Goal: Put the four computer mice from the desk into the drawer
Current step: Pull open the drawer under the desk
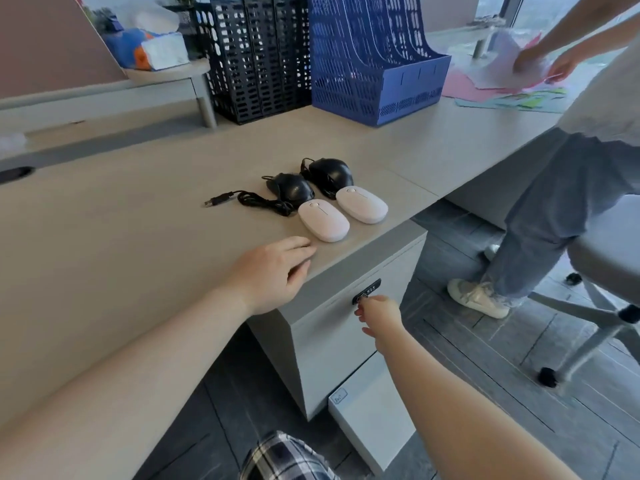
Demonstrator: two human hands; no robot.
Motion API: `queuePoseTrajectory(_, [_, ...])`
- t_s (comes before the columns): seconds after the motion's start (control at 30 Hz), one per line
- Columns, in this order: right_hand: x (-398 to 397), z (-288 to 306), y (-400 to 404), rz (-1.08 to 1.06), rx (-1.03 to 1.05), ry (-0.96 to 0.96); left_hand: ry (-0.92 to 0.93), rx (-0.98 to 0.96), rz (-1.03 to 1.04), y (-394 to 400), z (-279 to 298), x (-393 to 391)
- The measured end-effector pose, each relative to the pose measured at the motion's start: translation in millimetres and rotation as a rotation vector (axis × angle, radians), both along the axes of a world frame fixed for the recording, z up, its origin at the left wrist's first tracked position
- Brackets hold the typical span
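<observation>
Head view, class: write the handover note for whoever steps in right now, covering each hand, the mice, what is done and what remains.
Left hand: flat on the desk edge, empty.
Right hand: at the lock on the drawer front, fingers pinched at the key.
Mice: two white mice and two black wired mice sit together on the desk above the drawer.
Done: nothing stowed; drawer looks shut.
Left: open the drawer, move all four mice in.
</observation>
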State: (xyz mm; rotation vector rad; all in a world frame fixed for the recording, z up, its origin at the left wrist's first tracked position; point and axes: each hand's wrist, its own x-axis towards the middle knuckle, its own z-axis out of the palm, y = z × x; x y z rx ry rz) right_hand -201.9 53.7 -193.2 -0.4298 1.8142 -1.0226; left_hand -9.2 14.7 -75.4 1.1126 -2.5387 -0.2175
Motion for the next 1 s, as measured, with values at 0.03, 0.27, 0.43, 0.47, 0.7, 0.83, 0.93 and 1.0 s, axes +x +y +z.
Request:
queuePoseTrajectory(0.03, [0.5, -0.5, 1.3, 0.000, -0.007, 0.012, 0.005, -0.004, 0.002, 0.2, -0.9, 0.5])
queuePoseTrajectory(0.27, [-9.9, 6.0, 24.1, 0.153, 0.032, 0.350, -0.011, 0.001, -0.018, 0.8, -1.4, -0.4])
queuePoseTrajectory(0.43, [-16.3, 18.6, 31.3, 0.501, -0.291, 1.178, -0.074, 0.037, 0.038, 8.6, -1.9, -2.6])
queuePoseTrajectory(0.47, [-16.9, 21.2, 28.6, 0.611, -0.324, 1.211, -0.116, 0.043, 0.041, 11.8, -3.0, -3.9])
queuePoseTrajectory(0.7, [-25.9, 42.2, 27.9, 0.823, -0.281, 1.214, -0.311, 0.029, 0.058, 30.7, -5.0, -6.2])
queuePoseTrajectory(0.83, [-37.6, 36.4, 39.1, 0.953, -0.148, 1.171, -0.352, 0.012, 0.073, 39.4, -5.1, -6.9])
queuePoseTrajectory(0.93, [-36.0, 47.3, 34.6, 1.004, -0.115, 1.205, -0.360, 0.015, 0.080, 42.0, -4.1, -6.6])
queuePoseTrajectory(1.0, [-34.0, 52.7, 27.4, 1.000, -0.081, 1.199, -0.366, 0.020, 0.090, 43.5, -3.4, -7.6])
